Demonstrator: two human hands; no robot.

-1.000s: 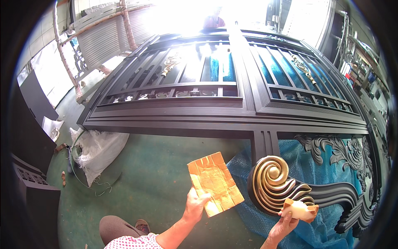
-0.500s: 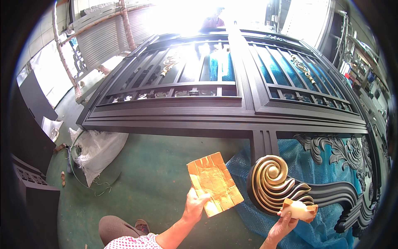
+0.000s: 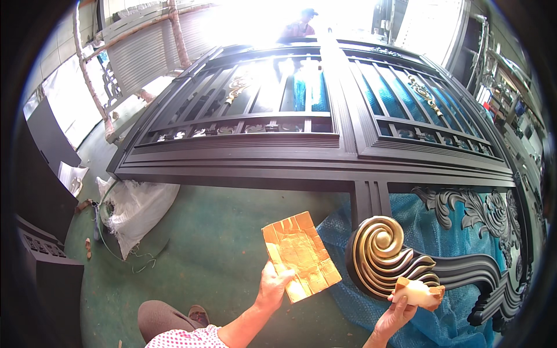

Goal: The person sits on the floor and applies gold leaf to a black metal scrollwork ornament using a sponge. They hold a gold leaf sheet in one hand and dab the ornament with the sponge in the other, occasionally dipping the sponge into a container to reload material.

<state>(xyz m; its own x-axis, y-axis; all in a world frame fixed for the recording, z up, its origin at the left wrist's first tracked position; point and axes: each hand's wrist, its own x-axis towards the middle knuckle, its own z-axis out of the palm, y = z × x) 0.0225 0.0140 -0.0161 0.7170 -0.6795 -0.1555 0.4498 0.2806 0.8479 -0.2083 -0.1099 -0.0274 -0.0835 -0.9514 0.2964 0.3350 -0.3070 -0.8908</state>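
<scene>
My left hand [image 3: 275, 285] grips the lower left edge of a flat, creased gold-coloured square [image 3: 303, 255], perhaps cardboard or foil, held over the floor. In my right hand [image 3: 397, 313] is a pale sponge [image 3: 419, 294] with gold-brown ends, pinched between thumb and fingers. The sponge lies against the lower leaf tips of a carved scroll [image 3: 380, 240], or just over them. Gold colour covers the scroll's raised ridges, while its grooves and side are dark. From the scroll, a dark grey fluted arm [image 3: 467, 269] curves off to the right.
A large dark gate-like frame [image 3: 243, 165] with bars and gold ornaments stretches ahead. Blue bubble wrap [image 3: 348, 284] lies beneath the scroll. A white woven sack [image 3: 142, 211] sits at left near dark panels [image 3: 49, 284]. Another person [image 3: 300, 26] is at the far end.
Both my hands, the gold square and the sponge hold almost the same places. The person at the far end shows more clearly against the glare.
</scene>
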